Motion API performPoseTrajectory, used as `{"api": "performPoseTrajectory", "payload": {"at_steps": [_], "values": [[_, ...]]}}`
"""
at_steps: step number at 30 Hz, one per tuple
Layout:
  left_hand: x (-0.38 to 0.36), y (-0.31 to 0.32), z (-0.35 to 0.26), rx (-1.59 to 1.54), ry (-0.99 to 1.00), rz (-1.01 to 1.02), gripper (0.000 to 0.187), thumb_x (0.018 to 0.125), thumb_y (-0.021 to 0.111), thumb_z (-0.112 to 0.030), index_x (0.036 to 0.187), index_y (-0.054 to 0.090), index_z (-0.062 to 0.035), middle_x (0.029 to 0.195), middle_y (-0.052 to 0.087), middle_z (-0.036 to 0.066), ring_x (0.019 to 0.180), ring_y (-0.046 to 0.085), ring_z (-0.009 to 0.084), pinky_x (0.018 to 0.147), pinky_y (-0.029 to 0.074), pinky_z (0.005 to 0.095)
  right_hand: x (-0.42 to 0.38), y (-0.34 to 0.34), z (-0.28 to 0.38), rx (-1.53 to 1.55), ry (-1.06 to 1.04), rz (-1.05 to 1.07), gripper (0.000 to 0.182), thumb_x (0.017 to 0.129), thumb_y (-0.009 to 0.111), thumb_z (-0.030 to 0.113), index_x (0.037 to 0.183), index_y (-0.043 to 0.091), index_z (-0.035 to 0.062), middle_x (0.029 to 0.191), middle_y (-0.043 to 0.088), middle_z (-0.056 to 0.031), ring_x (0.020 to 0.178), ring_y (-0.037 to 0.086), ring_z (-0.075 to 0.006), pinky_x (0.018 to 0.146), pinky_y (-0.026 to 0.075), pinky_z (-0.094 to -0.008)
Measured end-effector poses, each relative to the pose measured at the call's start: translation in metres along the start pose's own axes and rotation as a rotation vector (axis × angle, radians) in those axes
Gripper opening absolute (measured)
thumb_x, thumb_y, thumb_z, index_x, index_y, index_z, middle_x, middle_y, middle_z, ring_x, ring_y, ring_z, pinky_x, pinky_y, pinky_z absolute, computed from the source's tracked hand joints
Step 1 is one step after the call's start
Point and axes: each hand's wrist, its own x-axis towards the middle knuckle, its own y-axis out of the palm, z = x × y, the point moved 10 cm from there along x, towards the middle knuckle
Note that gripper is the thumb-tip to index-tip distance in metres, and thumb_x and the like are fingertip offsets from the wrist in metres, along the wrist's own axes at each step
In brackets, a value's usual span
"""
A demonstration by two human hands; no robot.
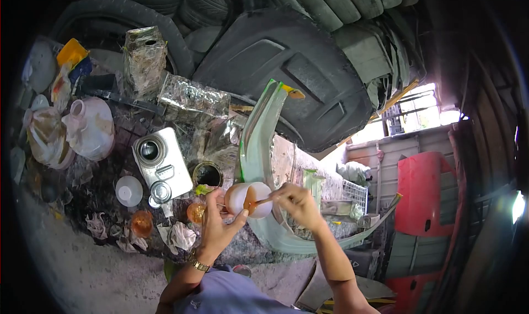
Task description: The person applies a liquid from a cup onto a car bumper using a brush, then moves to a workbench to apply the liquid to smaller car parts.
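Observation:
My left hand (221, 226) is closed around a white plastic cup (238, 197), tipped so that its mouth faces right. Amber liquid (250, 198) coats the inside of the cup. With pinched fingers, my right hand (300, 204) holds a thin brown stick (265, 201), whose far end reaches into the cup. Behind both hands runs a long pale-green curved moulded part (259, 143) with a bright green edge. An amber-stained cup (196, 212) and an open round can (208, 174) are close to my left hand.
A silver metal can (173, 168) and a white round container (128, 190) stand to the left, near stained plastic jugs (91, 129). Crumpled paper (182, 237) lies at the bench's front edge. A black hood panel (292, 71) rises behind; a red car door (424, 193) is at right.

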Motion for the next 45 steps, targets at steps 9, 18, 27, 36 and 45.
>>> {"api": "performPoseTrajectory", "payload": {"at_steps": [9,18,27,36,45], "values": [[-0.026,-0.012,0.018,0.13,-0.065,0.011,0.068,0.075,0.079,-0.021,0.125,0.038,0.0005,0.101,0.059,0.016,0.084,0.063,0.0213,0.067,0.055,0.0289,0.06,-0.045,-0.014,0.025,0.022,-0.013,0.019,0.091,0.061,0.016,0.086,0.065,-0.0021,0.077,0.064,-0.009,0.064,0.058,-0.0157,0.06,0.046,-0.0271],[-0.049,-0.004,0.027,0.104,-0.091,0.089,0.066,0.076,0.079,-0.021,0.124,0.038,0.0004,0.098,0.061,0.017,0.084,0.064,0.0204,0.071,0.056,0.0293,0.074,0.008,0.068,-0.88,-0.44,-0.022,0.017,0.081,0.063,0.014,0.095,0.057,0.0064,0.088,0.054,-0.0069,0.078,0.062,-0.0216,0.061,0.054,-0.0345],[-0.059,-0.014,0.04,0.067,-0.154,0.096,0.067,0.077,0.079,-0.019,0.125,0.038,0.0006,0.101,0.059,0.017,0.088,0.064,0.0201,0.07,0.056,0.0295,-0.013,0.059,0.012,-0.969,-0.26,0.246,0.021,0.08,0.058,0.012,0.099,0.052,0.0035,0.097,0.054,-0.0107,0.083,0.062,-0.0215,0.06,0.058,-0.0326],[-0.062,-0.017,0.041,0.124,-0.106,0.108,0.064,0.076,0.079,-0.02,0.121,0.039,0.0004,0.098,0.06,0.017,0.086,0.064,0.0216,0.068,0.056,0.0305,0.095,-0.02,0.042,-0.814,-0.192,-0.13,0.014,0.092,0.054,0.015,0.093,0.052,0.0011,0.082,0.057,-0.0142,0.067,0.064,-0.0298,0.055,0.054,-0.0381],[-0.07,-0.023,0.045,0.075,-0.102,0.082,0.063,0.076,0.079,-0.02,0.121,0.039,0.0006,0.097,0.06,0.016,0.085,0.064,0.0206,0.068,0.056,0.0309,0.052,0.025,0.032,-1.072,-0.333,0.018,0.029,0.079,0.058,0.012,0.107,0.051,0.0062,0.094,0.051,-0.0058,0.085,0.059,-0.0177,0.062,0.055,-0.0293]]}}
